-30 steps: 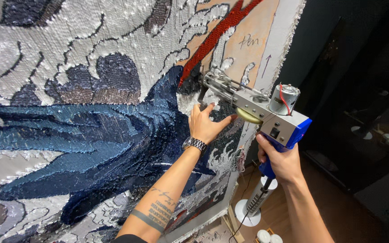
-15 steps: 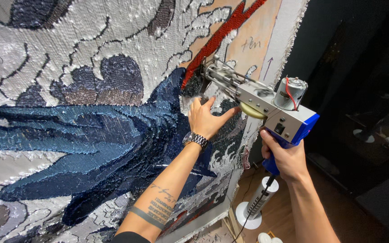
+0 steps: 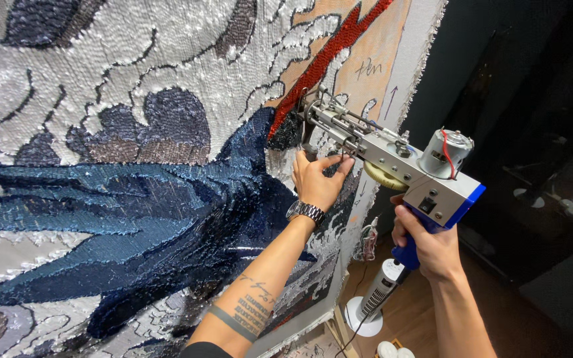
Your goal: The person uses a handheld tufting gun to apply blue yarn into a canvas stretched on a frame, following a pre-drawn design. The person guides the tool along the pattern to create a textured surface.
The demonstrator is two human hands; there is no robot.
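Observation:
My right hand (image 3: pixel 432 242) grips the blue handle of a grey tufting gun (image 3: pixel 392 159), whose needle end presses into the stretched cloth near a red tufted streak (image 3: pixel 326 59). My left hand (image 3: pixel 316 179), with a metal watch on the wrist, holds the gun's front grip against the cloth. The big upright tufted rug (image 3: pixel 134 152) shows white, grey and dark blue yarn areas, with bare beige backing at the upper right.
The frame's right edge (image 3: pixel 402 86) runs diagonally past the gun. Below on the wooden floor stands a small white tower fan (image 3: pixel 373 305) with a cable. Beyond it, to the right, is a dark room. Yarn cones show at the bottom edge.
Both hands and the tufting gun have moved up along the cloth, closer to the red streak.

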